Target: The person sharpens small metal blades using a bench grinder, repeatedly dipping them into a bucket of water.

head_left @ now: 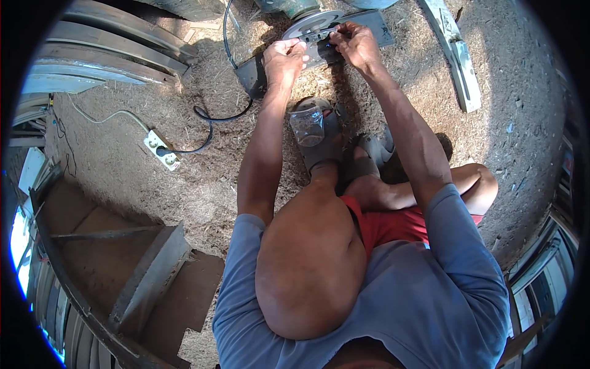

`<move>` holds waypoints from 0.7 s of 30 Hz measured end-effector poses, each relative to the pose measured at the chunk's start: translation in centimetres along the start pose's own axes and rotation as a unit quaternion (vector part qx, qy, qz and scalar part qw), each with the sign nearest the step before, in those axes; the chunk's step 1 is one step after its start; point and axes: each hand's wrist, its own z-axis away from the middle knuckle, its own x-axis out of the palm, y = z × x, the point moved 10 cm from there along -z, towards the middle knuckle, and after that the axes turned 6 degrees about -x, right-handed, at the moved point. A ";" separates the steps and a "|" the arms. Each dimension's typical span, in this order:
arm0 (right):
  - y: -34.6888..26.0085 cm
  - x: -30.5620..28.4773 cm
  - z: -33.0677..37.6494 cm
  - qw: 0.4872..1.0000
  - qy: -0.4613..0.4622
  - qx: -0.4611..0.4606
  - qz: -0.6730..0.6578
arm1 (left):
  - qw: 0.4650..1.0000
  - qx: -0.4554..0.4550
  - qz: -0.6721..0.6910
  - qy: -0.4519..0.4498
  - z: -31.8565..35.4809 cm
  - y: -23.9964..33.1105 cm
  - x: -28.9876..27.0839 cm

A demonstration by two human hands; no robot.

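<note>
Both my arms reach to the far side, where a round grey disc point(314, 23) stands upright at a greenish machine body point(294, 6). My left hand point(284, 63) is closed just left of the disc's lower edge, thumb and fingertips pinched together. On the disc's right side, my right hand point(357, 48) is also closed, with thumb and forefinger pinching at a small, pale, thin piece. That piece lies in front of the disc and is too small to name. Whether it reaches to my left fingertips cannot be made out. Beneath the machine lies a flat grey base board point(376, 29).
A clear plastic cup point(308, 128) is by my foot. At left, a black cord point(212, 117) runs to a white power strip point(161, 150). Curved planks point(110, 46) are stacked far left; a timber beam point(453, 55) lies far right. Wooden framework point(150, 277) stands near left.
</note>
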 end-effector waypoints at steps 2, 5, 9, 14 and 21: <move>0.3 0.0 -0.3 1.000 0.001 0.004 0.015 | 1.000 0.000 -0.002 0.004 0.0 0.1 -0.1; 0.7 0.0 -0.5 1.000 0.004 0.008 -0.001 | 1.000 0.005 0.001 0.005 0.1 0.3 0.1; 0.9 -0.1 -0.8 1.000 0.008 -0.015 -0.010 | 1.000 0.012 0.021 -0.006 0.0 0.3 0.3; 2.1 -0.2 -1.1 0.999 0.024 0.023 0.019 | 1.000 0.017 0.013 0.005 -0.4 0.1 0.3; 1.0 0.1 -0.9 0.996 0.033 0.023 0.077 | 0.997 -0.002 0.083 -0.012 -0.7 -0.6 0.1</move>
